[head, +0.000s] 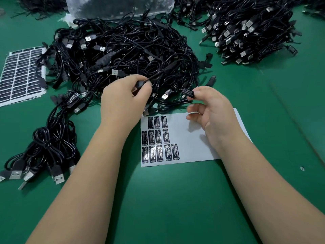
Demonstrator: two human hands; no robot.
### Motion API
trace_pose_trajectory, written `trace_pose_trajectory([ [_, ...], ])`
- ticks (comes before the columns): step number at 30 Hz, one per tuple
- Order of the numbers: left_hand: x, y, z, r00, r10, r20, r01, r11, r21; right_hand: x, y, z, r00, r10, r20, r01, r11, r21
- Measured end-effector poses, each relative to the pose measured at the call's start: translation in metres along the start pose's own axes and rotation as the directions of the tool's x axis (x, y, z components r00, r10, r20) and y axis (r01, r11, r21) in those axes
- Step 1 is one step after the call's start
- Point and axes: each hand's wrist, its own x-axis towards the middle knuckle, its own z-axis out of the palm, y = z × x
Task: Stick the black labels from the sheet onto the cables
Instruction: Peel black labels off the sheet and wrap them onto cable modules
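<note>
Black label (pixel 188 93) in right hand (pixel 212 113)

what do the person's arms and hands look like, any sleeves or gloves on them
Both forearms are bare up to the frame edge, with no sleeves in view. The left hand and right hand wear no gloves, and no rings, watch or bracelets show. Fingernails look short and unpainted.

A: What carries all of it?
B: A flat green counter (pixel 175 199) with a smooth matte surface. It fills the whole view.
A: And at the far edge?
B: A clear, crinkled plastic bag (pixel 119 6) lies at the top, with something dark inside; I cannot tell what.
A: Anything else?
B: A small dark mark (pixel 302 168) sits on the green surface at the right. A faint straight seam (pixel 281 106) runs across the counter there.
</note>
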Motion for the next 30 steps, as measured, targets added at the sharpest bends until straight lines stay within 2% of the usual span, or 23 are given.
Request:
trace_pose_trajectory([
  [3, -0.005, 0.006, -0.001, 0.993, 0.074, 0.094, -0.071, 0.997, -0.04, 0.001, 0.0, -0.004, 0.998, -0.059, 0.012, 0.058, 0.993, 0.098],
  [5, -0.01, 0.011, -0.003, 0.98, 0.089, 0.179, -0.066, 0.99, -0.128, 0.0, -0.002, -0.004, 0.995, -0.09, 0.052, 0.085, 0.992, 0.095],
  [7, -0.012, 0.012, -0.007, 0.955, 0.073, 0.289, 0.014, 0.958, -0.287, 0.001, -0.004, -0.002, 0.99, -0.069, 0.125, 0.061, 0.996, 0.065],
  [9, -0.008, 0.013, -0.005, 0.901, 0.064, 0.43, 0.105, 0.928, -0.357, 0.003, -0.003, 0.001, 0.984, -0.041, 0.171, 0.039, 0.999, 0.013],
  [12, 0.002, 0.012, 0.0, 0.765, -0.138, 0.629, 0.354, 0.906, -0.233, 0.001, 0.0, 0.004, 0.978, -0.043, 0.205, 0.049, 0.998, -0.026],
  [13, 0.002, 0.01, 0.002, 0.746, -0.173, 0.643, 0.4, 0.889, -0.224, 0.0, 0.0, 0.004, 0.976, -0.04, 0.213, 0.039, 0.999, 0.006],
  [15, -0.001, 0.008, 0.004, 0.784, -0.162, 0.6, 0.405, 0.865, -0.295, -0.001, -0.001, 0.003, 0.97, -0.05, 0.239, 0.037, 0.998, 0.056],
  [17, -0.005, 0.007, 0.003, 0.808, -0.179, 0.561, 0.452, 0.799, -0.396, -0.005, -0.003, 0.002, 0.954, -0.057, 0.296, 0.034, 0.996, 0.083],
  [19, -0.003, 0.007, 0.004, 0.794, -0.212, 0.57, 0.516, 0.731, -0.446, -0.01, -0.005, 0.003, 0.925, -0.047, 0.377, 0.017, 0.996, 0.082],
  [22, 0.0, 0.005, 0.004, 0.757, -0.18, 0.628, 0.541, 0.712, -0.447, -0.015, -0.007, 0.009, 0.881, 0.013, 0.473, -0.013, 1.0, -0.004],
  [25, -0.001, 0.007, 0.004, 0.771, -0.187, 0.609, 0.57, 0.629, -0.528, -0.013, -0.008, 0.011, 0.891, 0.077, 0.447, -0.038, 0.995, -0.095],
  [27, 0.001, 0.007, 0.005, 0.768, -0.204, 0.607, 0.602, 0.554, -0.575, -0.01, -0.008, 0.008, 0.917, 0.051, 0.395, -0.037, 0.998, -0.042],
  [28, 0.002, 0.007, 0.005, 0.765, -0.212, 0.609, 0.604, 0.563, -0.564, -0.009, -0.007, 0.006, 0.935, 0.034, 0.354, -0.041, 0.999, 0.012],
  [30, 0.001, 0.005, 0.005, 0.789, -0.223, 0.572, 0.538, 0.701, -0.469, -0.005, -0.005, 0.0, 0.967, 0.02, 0.254, -0.047, 0.994, 0.099],
])
